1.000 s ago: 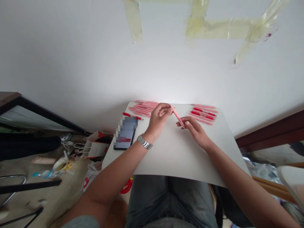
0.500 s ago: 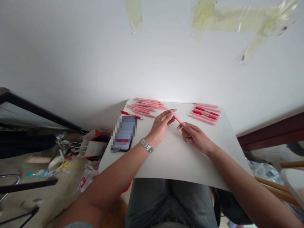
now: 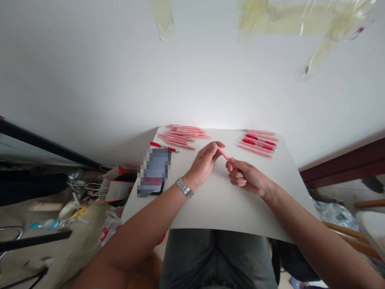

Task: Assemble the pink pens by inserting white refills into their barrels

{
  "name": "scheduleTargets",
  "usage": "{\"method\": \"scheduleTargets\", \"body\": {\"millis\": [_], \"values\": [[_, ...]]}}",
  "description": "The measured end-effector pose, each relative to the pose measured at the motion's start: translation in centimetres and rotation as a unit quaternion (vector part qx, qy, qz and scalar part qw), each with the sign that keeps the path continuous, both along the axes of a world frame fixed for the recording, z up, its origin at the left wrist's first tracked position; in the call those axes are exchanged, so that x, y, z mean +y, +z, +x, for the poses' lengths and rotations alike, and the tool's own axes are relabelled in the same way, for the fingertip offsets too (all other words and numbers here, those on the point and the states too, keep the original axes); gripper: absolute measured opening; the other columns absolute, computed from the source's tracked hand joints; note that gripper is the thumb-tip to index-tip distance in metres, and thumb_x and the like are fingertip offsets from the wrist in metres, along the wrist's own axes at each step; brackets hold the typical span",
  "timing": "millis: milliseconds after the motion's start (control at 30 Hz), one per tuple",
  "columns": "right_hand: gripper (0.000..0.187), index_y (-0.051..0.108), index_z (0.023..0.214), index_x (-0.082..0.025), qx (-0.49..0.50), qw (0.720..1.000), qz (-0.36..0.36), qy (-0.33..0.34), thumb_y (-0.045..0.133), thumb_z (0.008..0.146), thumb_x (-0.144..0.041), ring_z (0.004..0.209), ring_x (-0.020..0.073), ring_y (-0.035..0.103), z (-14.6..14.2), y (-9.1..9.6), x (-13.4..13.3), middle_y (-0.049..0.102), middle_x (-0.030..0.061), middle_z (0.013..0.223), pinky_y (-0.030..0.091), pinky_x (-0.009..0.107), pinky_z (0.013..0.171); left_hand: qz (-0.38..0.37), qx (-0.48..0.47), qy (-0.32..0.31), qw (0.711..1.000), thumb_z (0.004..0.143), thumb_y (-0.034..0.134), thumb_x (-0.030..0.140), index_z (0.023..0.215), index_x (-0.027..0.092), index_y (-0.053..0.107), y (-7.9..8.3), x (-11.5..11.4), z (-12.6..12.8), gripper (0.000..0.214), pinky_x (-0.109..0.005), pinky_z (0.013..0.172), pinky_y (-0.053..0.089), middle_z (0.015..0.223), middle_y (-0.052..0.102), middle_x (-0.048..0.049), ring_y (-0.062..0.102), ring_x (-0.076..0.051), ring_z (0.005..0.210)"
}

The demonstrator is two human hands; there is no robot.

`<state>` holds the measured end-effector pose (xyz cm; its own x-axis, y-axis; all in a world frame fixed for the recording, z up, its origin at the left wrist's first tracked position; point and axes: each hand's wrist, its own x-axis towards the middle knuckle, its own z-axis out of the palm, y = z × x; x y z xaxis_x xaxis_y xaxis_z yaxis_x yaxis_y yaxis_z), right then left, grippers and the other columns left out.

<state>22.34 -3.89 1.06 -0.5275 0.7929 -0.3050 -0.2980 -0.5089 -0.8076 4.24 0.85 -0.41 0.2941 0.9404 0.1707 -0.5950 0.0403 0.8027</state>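
Observation:
A pink pen (image 3: 225, 155) is held between both hands over the middle of a white board (image 3: 216, 200) that rests on my lap. My left hand (image 3: 205, 163), with a metal watch at its wrist, pinches the pen's upper end. My right hand (image 3: 247, 176) has its fingers curled round the lower end. A pile of pink pen parts (image 3: 182, 136) lies at the board's far left. More pink and red pens (image 3: 259, 143) lie in a row at the far right.
A phone (image 3: 154, 171) lies on the board's left edge, with a single red pen (image 3: 164, 146) just beyond it. The floor to the left holds bags, cables, a cup and a bottle. A dark wooden frame runs along the right. A white wall rises behind.
Both hands have drawn a little nearer to me with the pen. My right fingers have closed further round its lower end. The view has shifted slightly.

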Motion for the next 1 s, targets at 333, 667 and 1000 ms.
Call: {"method": "scheduleTargets", "body": {"millis": [333,667,1000], "values": [[0.042,0.061,0.091,-0.020,-0.292,0.903,0.293,-0.113,0.055,0.103,-0.060,0.061,0.0119,0.037,-0.41,-0.69,-0.08,0.046,-0.0034,0.068,0.029,0.028,0.058,-0.001,0.013,0.074,0.997,0.096,0.072,0.047,0.093,0.020,0.076,-0.12,-0.46,0.80,0.028,-0.029,0.100,0.049,0.104,0.064,-0.0035,0.057,-0.014,0.096],[0.042,0.066,0.102,-0.019,-0.221,0.944,0.226,-0.092,0.057,0.102,-0.060,0.060,0.0114,0.034,-0.31,0.08,-0.05,0.038,-0.0053,0.068,0.027,0.028,0.055,-0.005,0.043,0.054,0.998,0.097,0.070,0.047,0.095,0.020,0.082,-0.25,-0.25,0.49,0.030,-0.037,0.106,0.050,0.114,0.074,-0.0084,0.064,-0.019,0.106],[0.041,0.067,0.103,-0.020,-0.163,0.964,0.197,-0.072,0.056,0.103,-0.060,0.059,0.0110,0.032,-0.18,0.14,-0.06,0.037,-0.0045,0.069,0.027,0.029,0.055,-0.010,0.054,0.035,0.998,0.095,0.073,0.045,0.100,0.020,0.082,-0.14,-0.37,0.22,0.027,-0.036,0.101,0.052,0.108,0.075,-0.0085,0.065,-0.018,0.103]]}}
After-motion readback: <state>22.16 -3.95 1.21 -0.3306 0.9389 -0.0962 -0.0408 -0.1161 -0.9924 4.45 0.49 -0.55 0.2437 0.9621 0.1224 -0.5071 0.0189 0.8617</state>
